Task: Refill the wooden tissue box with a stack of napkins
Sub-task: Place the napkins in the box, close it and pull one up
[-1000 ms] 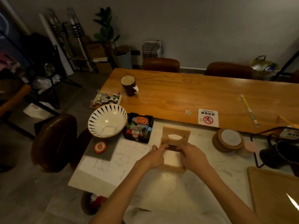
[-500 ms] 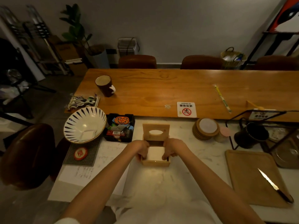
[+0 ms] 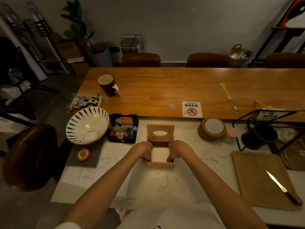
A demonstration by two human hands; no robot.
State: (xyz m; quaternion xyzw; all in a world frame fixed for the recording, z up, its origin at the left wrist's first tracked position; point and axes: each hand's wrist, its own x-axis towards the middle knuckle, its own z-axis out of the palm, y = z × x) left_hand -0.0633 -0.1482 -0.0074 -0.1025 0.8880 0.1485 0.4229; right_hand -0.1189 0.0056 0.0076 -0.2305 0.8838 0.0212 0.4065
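The wooden tissue box [image 3: 159, 164] stands on the white marble counter in front of me. Its hinged lid [image 3: 160, 132], with an oval slot, is tipped up at the back. A white stack of napkins [image 3: 160, 154] sits inside the box. My left hand [image 3: 144, 148] grips the stack's left side, fingers reaching down inside the box wall. My right hand [image 3: 179, 149] holds the stack's right side the same way. The fingertips of both hands are hidden in the box.
Left of the box lie a black tray of small items [image 3: 123, 130], a striped bowl [image 3: 87, 125] and a paper sheet [image 3: 99, 166]. To the right are stacked coasters [image 3: 212, 129], a black mug [image 3: 259, 136], and a wooden board [image 3: 260, 179] with a knife [image 3: 280, 187].
The camera view swung right and steadied. Both hands have sunk lower, bringing the napkin stack deeper inside the box.
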